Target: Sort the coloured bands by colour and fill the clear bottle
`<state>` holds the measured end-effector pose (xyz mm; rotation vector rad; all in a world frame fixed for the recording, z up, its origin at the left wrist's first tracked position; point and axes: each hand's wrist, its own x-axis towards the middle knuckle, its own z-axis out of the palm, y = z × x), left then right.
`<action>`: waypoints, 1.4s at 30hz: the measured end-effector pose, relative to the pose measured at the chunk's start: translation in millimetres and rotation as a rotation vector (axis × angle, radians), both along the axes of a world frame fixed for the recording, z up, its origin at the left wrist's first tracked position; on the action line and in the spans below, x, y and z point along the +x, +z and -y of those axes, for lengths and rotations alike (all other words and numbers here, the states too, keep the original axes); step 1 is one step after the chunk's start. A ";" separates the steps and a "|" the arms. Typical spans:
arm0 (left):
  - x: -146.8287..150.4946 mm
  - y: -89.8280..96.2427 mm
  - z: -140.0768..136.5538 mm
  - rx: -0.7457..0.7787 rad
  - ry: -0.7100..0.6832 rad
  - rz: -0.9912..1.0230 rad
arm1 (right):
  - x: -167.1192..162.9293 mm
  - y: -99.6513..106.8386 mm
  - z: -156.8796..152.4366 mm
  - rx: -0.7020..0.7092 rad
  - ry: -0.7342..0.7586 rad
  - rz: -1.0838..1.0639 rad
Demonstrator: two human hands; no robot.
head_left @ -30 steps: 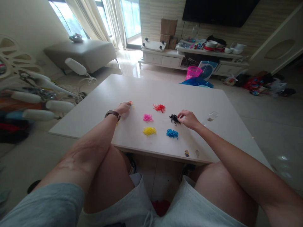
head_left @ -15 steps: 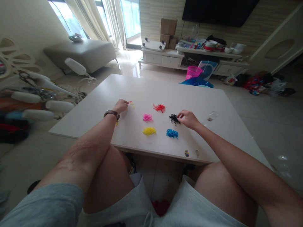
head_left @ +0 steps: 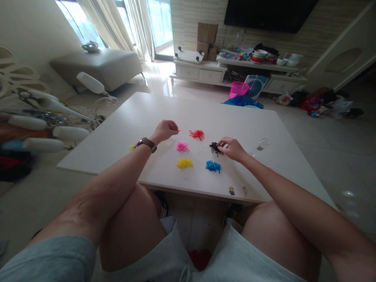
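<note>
My left hand (head_left: pixel 166 130) is closed in a pinch above the table, left of the red rubber bands (head_left: pixel 196 134). A small orange-yellow piece, seemingly rubber bands (head_left: pixel 179 130), shows at its fingertips. The thumb and fingers of my right hand (head_left: pixel 231 149) are pinched at the edge of the pile of black rubber bands (head_left: pixel 215 148); how many they grip is hidden. Between the hands lie pink rubber bands (head_left: pixel 182 146). Nearer to me are yellow rubber bands (head_left: pixel 184 163) and blue rubber bands (head_left: pixel 213 166).
On the white table (head_left: pixel 164 105) are a clear container (head_left: pixel 263 143), a minion figure (head_left: pixel 232 190) and a small clear piece (head_left: pixel 244 191). Something yellow and blue (head_left: pixel 133 147) lies beside my left wrist. A lamp with white shades (head_left: pixel 90 82) stands left of the table.
My left hand has moved right, toward the red pile, and the small red and yellow bits beside it are gone from the tabletop. My right hand stays at the black pile.
</note>
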<state>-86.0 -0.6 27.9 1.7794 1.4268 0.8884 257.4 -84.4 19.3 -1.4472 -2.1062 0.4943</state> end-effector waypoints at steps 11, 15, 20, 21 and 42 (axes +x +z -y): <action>73.9 -0.3 40.2 0.020 -0.562 0.134 | -36.1 13.2 20.9 -0.013 0.175 -0.098; 80.5 4.1 45.1 0.033 -0.644 0.181 | -45.4 16.5 26.0 0.042 0.175 -0.091; 83.2 0.5 45.0 -0.040 -0.681 0.283 | -48.2 15.9 27.3 0.089 0.127 -0.070; 83.5 -0.5 45.2 -0.055 -0.688 0.298 | -48.4 16.1 27.5 0.095 0.121 -0.065; 20.8 -2.6 6.6 -0.003 -0.354 -0.293 | -43.0 18.2 25.7 0.067 0.009 0.003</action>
